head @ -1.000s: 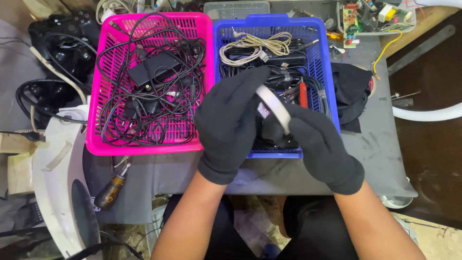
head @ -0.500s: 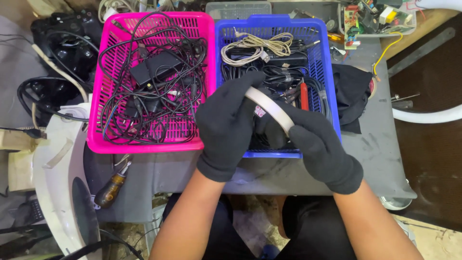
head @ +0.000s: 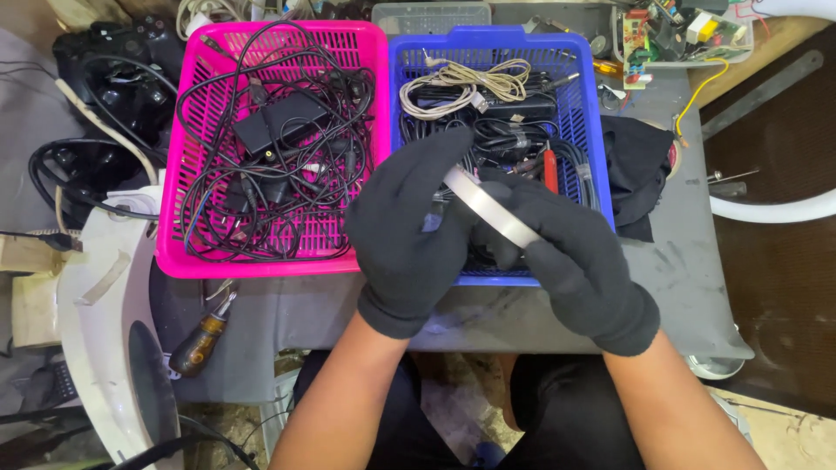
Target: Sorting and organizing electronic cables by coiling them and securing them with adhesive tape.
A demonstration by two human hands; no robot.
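head view, left to right: screwdriver (head: 202, 338) lying on grey table (head: 679, 278); pink basket (head: 196, 252) of tangled black cables; left hand (head: 416, 228), black-gloved, fingers closed on the upper end of a flat silver band (head: 490, 209); right hand (head: 579, 261), gloved, gripping its lower end; the band held tilted over the front of the blue basket (head: 582, 104) of cords; black cloth (head: 636, 170) beside it.

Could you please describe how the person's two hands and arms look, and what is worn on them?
Both the left hand and the right hand wear black knitted gloves of a soft, fuzzy fabric that cover all fingers and end in a ribbed cuff at the wrist. No markings show on them. Below the cuffs the forearms are bare: no sleeves, watch or bracelet.
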